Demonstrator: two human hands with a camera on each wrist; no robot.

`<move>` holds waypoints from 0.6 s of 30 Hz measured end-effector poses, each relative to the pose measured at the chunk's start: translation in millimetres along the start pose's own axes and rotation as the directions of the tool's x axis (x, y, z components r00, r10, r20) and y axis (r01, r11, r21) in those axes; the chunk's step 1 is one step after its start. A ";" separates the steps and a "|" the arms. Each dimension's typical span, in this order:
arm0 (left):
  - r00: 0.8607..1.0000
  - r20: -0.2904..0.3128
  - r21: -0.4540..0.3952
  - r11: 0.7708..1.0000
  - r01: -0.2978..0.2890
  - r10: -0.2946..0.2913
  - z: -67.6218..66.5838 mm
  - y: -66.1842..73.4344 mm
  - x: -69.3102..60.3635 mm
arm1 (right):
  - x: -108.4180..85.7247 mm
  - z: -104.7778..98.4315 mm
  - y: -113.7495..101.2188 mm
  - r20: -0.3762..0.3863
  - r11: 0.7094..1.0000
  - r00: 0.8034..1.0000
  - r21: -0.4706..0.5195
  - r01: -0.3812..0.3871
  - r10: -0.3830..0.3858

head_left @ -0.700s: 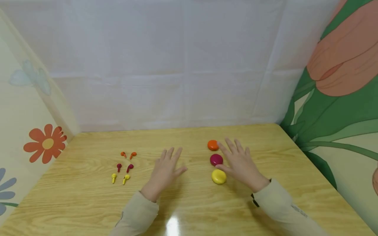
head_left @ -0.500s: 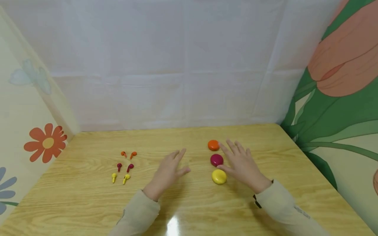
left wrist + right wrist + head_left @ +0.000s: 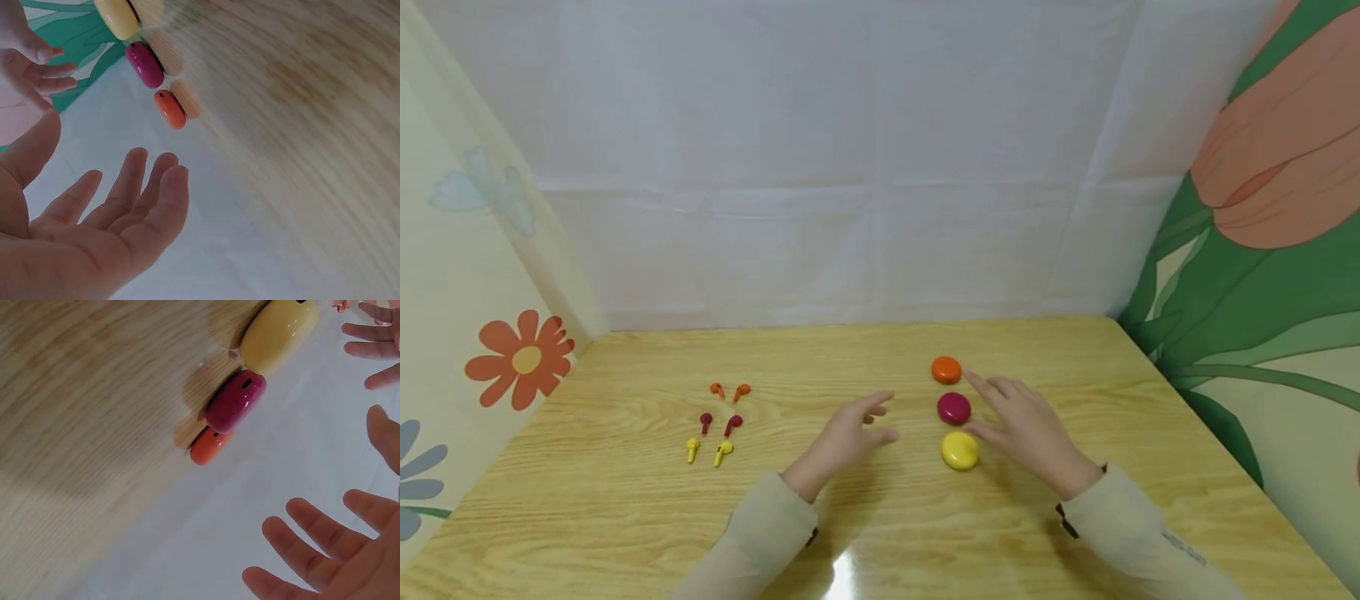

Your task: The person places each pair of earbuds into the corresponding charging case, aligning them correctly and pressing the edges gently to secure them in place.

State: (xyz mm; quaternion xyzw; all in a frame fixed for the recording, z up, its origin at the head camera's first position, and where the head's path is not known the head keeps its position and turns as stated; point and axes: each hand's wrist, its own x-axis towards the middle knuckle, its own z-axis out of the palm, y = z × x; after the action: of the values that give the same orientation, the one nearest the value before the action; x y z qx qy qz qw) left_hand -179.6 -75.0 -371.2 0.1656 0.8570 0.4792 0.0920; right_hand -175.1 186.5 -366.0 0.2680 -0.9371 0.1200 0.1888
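Three glossy round cases stand in a column right of the middle of the table: an orange case [image 3: 946, 370], a magenta case [image 3: 954, 408] and a yellow case [image 3: 959, 451]. Each shows a small dark port in the right wrist view. My right hand [image 3: 1026, 429] hovers just right of them, fingers spread and holding nothing. To their left, my left hand [image 3: 847, 437] is in the air with relaxed, slightly bent fingers and an empty palm. Farther left lie pairs of earbuds: orange earbuds [image 3: 742, 391], magenta earbuds [image 3: 733, 423] and yellow earbuds [image 3: 723, 452].
The wood-grain table [image 3: 587, 500] meets a white cloth backdrop [image 3: 872, 208] at its far edge. Side panels carry a painted red flower [image 3: 526, 360] on the left and a large tulip [image 3: 1285, 158] on the right.
My left hand has shifted right, toward the cases, and turned so its palm faces inward, fingers bending. My right hand has turned slightly and moved a little right. Earbuds and cases stay in place.
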 end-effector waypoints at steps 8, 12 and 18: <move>0.999 0.031 -0.070 0.997 0.016 -0.014 6.4 -0.5 6.7 | -6.0 -0.9 3.6 0.022 0.998 0.999 0.065 -0.026 0.024; 0.998 0.049 -0.088 0.995 0.037 -0.033 11.2 -0.7 9.2 | -7.9 -3.2 4.3 0.081 0.994 0.995 0.096 -0.060 0.052; 0.994 0.081 -0.155 0.984 0.082 -0.070 14.3 1.7 9.9 | -7.8 -5.6 5.3 0.135 0.984 0.987 0.145 -0.104 0.084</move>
State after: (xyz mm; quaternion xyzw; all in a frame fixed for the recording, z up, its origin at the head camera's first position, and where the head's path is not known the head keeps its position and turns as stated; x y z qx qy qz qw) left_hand -183.9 -59.1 -377.2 0.1427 0.8179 0.5353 0.1551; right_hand -170.3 196.3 -364.9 0.2441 -0.9471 0.1821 0.1012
